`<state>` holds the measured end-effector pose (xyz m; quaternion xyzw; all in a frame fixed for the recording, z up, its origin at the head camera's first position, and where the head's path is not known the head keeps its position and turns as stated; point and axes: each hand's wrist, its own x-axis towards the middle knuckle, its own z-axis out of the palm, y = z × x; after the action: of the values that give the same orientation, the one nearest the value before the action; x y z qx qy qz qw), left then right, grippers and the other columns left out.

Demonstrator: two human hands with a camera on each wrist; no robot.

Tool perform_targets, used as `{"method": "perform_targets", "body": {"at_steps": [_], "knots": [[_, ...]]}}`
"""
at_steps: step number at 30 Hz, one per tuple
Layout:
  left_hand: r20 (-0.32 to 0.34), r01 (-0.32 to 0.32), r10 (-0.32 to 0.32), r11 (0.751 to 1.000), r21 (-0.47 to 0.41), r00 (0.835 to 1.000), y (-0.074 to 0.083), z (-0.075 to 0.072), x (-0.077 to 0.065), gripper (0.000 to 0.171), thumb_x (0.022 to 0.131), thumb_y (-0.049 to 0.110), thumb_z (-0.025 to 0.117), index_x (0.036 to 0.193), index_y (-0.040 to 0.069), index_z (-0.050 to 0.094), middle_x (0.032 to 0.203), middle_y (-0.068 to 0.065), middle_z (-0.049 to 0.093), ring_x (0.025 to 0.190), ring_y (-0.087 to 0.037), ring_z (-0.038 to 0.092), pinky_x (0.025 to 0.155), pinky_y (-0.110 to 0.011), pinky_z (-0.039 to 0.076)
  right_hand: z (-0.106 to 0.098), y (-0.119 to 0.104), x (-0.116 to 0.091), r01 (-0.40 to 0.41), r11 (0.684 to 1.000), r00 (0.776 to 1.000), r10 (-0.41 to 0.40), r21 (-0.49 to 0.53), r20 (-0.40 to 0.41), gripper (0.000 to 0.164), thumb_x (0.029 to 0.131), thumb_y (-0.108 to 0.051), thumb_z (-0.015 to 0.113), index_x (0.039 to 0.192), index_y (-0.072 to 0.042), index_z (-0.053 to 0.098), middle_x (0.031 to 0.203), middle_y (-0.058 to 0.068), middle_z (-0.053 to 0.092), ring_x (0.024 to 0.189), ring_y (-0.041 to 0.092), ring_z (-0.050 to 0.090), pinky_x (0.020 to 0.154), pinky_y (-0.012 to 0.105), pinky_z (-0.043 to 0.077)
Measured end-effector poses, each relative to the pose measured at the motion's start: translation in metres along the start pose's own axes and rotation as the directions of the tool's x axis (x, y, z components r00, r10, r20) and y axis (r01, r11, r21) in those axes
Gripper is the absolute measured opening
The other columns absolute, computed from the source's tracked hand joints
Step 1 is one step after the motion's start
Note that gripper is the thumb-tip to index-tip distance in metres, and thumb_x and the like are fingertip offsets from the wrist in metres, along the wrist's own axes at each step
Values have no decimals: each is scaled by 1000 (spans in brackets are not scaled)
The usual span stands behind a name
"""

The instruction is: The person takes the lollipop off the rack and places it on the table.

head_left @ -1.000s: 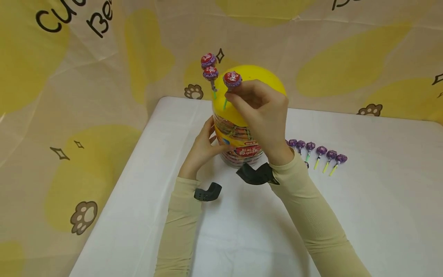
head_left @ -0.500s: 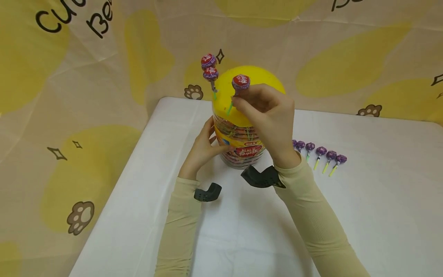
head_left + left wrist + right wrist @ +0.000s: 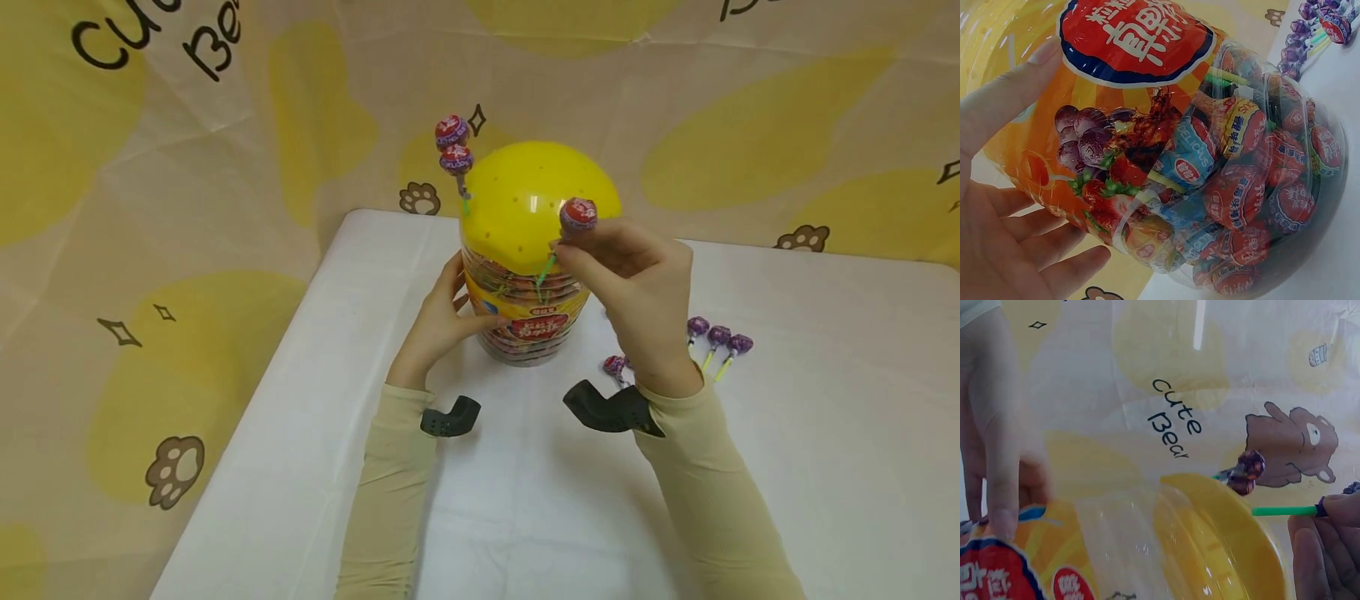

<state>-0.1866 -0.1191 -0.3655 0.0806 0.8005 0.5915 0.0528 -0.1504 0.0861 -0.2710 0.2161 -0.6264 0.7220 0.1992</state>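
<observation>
A clear jar [image 3: 525,287] of wrapped lollipops stands on the table under a domed yellow lid [image 3: 536,196] dotted with small holes. My left hand [image 3: 442,321] holds the jar's left side, thumb across the label [image 3: 1141,37] and fingers round the back. Between thumb and fingertips, my right hand [image 3: 637,283] pinches a lollipop [image 3: 578,215] just below its red and purple head. Its green stick [image 3: 1285,511] points down past the lid's front right edge. Two lollipops [image 3: 454,146] stick up from the lid's left side, one head behind the other.
A row of purple-wrapped lollipops [image 3: 717,336] lies on the white table [image 3: 825,417] to the right, partly hidden by my right hand. Another lollipop [image 3: 615,365] lies nearer the jar. A printed cloth backdrop [image 3: 750,125] rises behind the table and along its left side.
My right hand has moved right and toward me with the lollipop, from over the lid's left part to its front right edge. The left hand and jar have stayed put.
</observation>
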Motion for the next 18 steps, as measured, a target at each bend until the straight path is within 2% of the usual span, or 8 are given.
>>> {"method": "perform_targets", "body": {"at_steps": [7,11,13,14,15,18], "knots": [[2,-10,10,1000,-7,1000,-1,0,-1,102,74,17,82,151,13,15,153,-5,23,139,-23,25,111,-37,30,-45,3,-23,-115,993,993,115,-27,9,12,77,12,70,89,11,68,86,11,70,75,20,67,74,25,57],[3,-9,9,1000,-5,1000,-1,0,0,102,74,17,82,151,12,15,153,-5,22,139,-23,24,111,-37,30,-76,3,-35,-224,967,974,227,-124,9,10,77,12,69,87,12,67,82,7,71,73,16,68,73,21,56],[5,-8,8,1000,-5,1000,0,0,0,103,74,16,82,151,12,15,153,-6,22,139,-24,24,111,-38,30,-92,2,-40,-299,925,951,310,-236,12,10,79,9,70,88,10,67,82,4,71,72,15,68,72,19,55],[5,-9,9,1000,-5,1000,0,0,0,103,74,16,82,151,12,15,153,-6,22,139,-24,24,111,-38,30,-100,2,-43,-334,890,935,355,-310,10,10,80,5,71,89,8,68,82,2,71,71,14,67,71,18,55],[6,-9,9,1000,-5,1000,0,0,0,102,74,16,82,151,12,15,153,-6,22,139,-24,24,111,-38,29,-107,2,-44,-364,849,916,400,-382,17,11,81,1,71,90,7,68,82,0,71,71,14,67,70,17,54],[5,-12,12,1000,-6,1000,0,0,0,102,74,15,82,151,12,15,153,-6,22,139,-24,24,111,-39,29,-129,4,-49,-417,695,845,534,-586,33,18,85,-10,71,95,4,68,82,-2,71,70,13,67,69,15,53]]}}
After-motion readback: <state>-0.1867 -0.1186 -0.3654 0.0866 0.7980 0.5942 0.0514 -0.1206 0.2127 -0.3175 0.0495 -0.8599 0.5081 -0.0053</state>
